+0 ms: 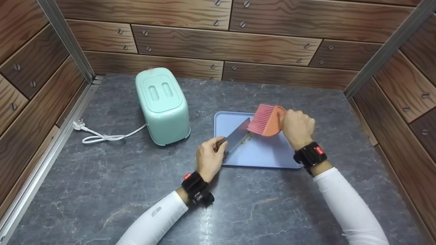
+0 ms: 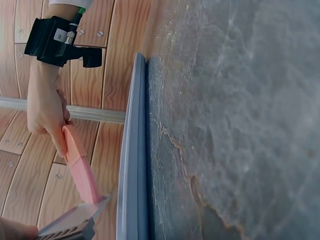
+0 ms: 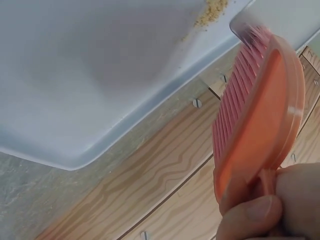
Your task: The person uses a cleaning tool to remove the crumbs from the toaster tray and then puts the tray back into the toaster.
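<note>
My left hand (image 1: pixel 209 156) grips the dark handle of a kitchen knife (image 1: pixel 238 133), its broad metal blade tilted above a blue tray (image 1: pixel 269 154). An orange brush (image 1: pixel 273 123) with pink bristles is in my right hand (image 1: pixel 299 128), fingers curled round its handle. In the right wrist view the bristles of the brush (image 3: pixel 280 115) meet the blade near its end. Yellowish-brown crumbs (image 3: pixel 212 12) lie in a small pile on the tray, below the blade. From the left wrist, the brush (image 2: pixel 82 167) points down at the blade (image 2: pixel 75 217).
Left of the tray stands a mint-green toaster (image 1: pixel 167 109) with its slotted lid on top. Its white cord and plug (image 1: pixel 102 136) lie on the grey marbled tabletop (image 1: pixel 259 211). Wood-patterned walls (image 1: pixel 224 44) enclose the back and both sides.
</note>
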A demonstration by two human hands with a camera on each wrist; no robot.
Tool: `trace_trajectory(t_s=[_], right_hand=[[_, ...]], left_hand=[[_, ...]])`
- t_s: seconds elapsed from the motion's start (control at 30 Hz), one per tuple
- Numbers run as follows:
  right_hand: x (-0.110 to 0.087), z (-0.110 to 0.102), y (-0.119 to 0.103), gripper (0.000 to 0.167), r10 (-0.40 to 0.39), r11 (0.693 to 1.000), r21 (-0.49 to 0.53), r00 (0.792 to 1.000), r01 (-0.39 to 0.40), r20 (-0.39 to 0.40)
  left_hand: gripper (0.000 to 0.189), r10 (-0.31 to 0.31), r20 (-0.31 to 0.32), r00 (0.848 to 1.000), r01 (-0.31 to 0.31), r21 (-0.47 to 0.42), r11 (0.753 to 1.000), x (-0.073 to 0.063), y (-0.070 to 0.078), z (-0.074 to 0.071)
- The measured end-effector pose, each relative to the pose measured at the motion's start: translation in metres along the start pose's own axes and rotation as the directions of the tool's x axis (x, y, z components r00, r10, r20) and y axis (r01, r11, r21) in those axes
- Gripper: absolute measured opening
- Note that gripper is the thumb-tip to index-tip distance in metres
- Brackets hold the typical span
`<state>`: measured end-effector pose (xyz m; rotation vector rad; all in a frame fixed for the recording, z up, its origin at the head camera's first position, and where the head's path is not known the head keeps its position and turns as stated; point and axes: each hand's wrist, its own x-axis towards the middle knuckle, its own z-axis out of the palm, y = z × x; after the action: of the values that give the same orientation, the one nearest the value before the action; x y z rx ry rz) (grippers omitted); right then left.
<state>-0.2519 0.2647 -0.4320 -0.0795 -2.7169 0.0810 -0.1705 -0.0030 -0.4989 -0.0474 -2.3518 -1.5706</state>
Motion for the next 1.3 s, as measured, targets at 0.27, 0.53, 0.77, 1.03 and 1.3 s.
trace_trajectory(t_s=[0.27,0.53,0.77,1.03,1.3], right_hand=[[-0.005,0.004,0.003,0.053,0.001,1.000,-0.020,0.998,0.000,0.069],[-0.008,0.003,0.005,0.057,0.007,0.999,-0.032,0.996,-0.004,0.086],[-0.008,-0.001,0.012,0.057,0.016,1.000,-0.018,0.998,-0.015,0.058],[-0.008,-0.013,0.022,0.061,0.043,0.999,-0.009,0.998,-0.043,0.048],[-0.022,-0.019,0.014,0.062,-0.033,0.999,-0.007,0.996,0.033,-0.081]], left_hand=[[0.023,0.012,-0.001,1.000,-0.012,-0.005,1.000,0.001,0.001,0.001],[0.020,0.023,-0.009,1.000,-0.023,0.015,1.000,0.000,0.001,0.001],[0.019,0.025,-0.015,1.000,-0.025,0.013,1.000,-0.001,0.001,0.002],[0.019,-0.005,-0.020,1.000,0.005,0.009,1.000,0.000,0.001,0.001],[0.018,-0.025,-0.010,1.000,0.025,0.011,1.000,0.000,0.001,0.000]])
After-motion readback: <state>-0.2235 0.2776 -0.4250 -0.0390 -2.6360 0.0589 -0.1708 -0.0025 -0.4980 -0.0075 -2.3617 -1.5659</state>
